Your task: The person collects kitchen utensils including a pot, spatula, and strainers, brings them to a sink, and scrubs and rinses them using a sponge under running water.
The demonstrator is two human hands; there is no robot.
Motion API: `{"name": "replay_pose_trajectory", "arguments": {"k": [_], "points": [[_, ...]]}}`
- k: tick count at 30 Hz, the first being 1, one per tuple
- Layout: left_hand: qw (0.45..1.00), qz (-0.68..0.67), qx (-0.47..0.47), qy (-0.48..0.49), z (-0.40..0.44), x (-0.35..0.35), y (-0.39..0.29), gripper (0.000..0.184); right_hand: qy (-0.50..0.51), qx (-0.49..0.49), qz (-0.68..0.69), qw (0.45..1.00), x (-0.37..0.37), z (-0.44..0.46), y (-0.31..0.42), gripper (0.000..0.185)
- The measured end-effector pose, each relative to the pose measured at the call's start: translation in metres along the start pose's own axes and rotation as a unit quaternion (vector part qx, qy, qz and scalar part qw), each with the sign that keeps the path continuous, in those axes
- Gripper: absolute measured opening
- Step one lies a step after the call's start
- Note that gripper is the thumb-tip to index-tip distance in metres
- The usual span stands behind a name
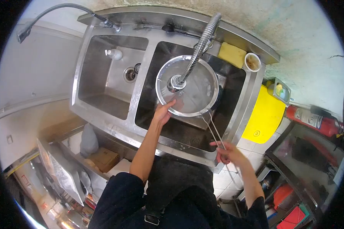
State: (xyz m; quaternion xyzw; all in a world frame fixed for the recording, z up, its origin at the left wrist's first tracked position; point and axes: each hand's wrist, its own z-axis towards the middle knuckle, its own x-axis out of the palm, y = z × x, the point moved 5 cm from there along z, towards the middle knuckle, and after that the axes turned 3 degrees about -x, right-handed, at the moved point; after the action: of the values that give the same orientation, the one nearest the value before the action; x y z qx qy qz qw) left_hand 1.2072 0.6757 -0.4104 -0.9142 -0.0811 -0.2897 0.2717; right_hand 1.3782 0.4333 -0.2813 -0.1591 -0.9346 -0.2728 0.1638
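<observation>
A large round strainer (202,86) with a metal rim and a long wire handle (209,126) is held over the right sink basin (151,110). At its near left rim, my left hand (163,113) grips the edge, thumb on top and the other fingers partly hidden beneath. My right hand (228,153) is closed around the wire handle toward the basin's front right corner. The spray head (176,83) of a coiled metal faucet (206,38) hangs over the strainer's left half.
In the left basin (97,80) stands a white pump bottle (114,54). Behind the right basin sit a yellow sponge (232,54) and a white cup (252,62). To the right are a yellow board (262,118), a fire extinguisher (313,120) and a shelf unit (294,164).
</observation>
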Motion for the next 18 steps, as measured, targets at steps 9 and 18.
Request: {"name": "replay_pose_trajectory", "arguments": {"k": [9, 18], "points": [[0.994, -0.051, -0.092, -0.004, 0.066, -0.032, -0.006, 0.033, -0.294, -0.123, -0.489, 0.812, -0.008, -0.024, -0.026, 0.032], [0.936, 0.351, 0.005, 0.038, 0.078, -0.026, -0.034, 0.040, -0.410, -0.182, -0.548, 0.706, -0.016, -0.020, 0.006, 0.028]]}}
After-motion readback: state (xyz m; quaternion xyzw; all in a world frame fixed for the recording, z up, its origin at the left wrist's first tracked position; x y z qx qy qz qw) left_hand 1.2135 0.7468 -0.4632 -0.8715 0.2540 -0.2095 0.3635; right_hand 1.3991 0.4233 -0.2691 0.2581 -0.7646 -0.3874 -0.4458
